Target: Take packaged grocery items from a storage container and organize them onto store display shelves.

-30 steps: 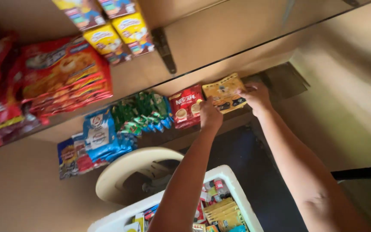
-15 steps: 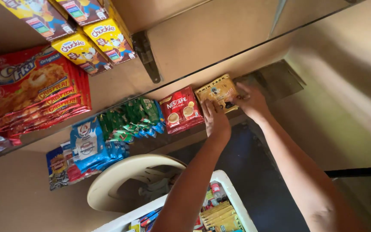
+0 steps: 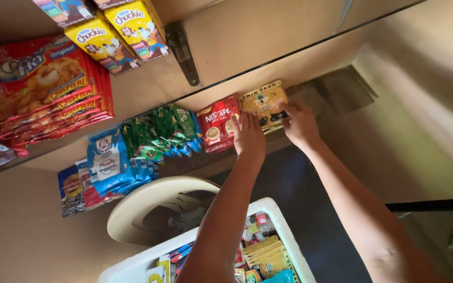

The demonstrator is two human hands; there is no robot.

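Head view: both hands (image 3: 249, 137) (image 3: 300, 124) on gold sachets (image 3: 264, 103); red sachets (image 3: 217, 124) adjacent.

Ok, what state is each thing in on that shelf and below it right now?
Left hand: fingers on the gold sachet stack.
Right hand: touching the same stack.
Gold sachet stack: upright on shelf.
Red coffee sachets: upright, shelved.
White plastic bin: open, holding packets.

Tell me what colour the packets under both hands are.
Golden yellow packets with dark markings, seen best in the head view.
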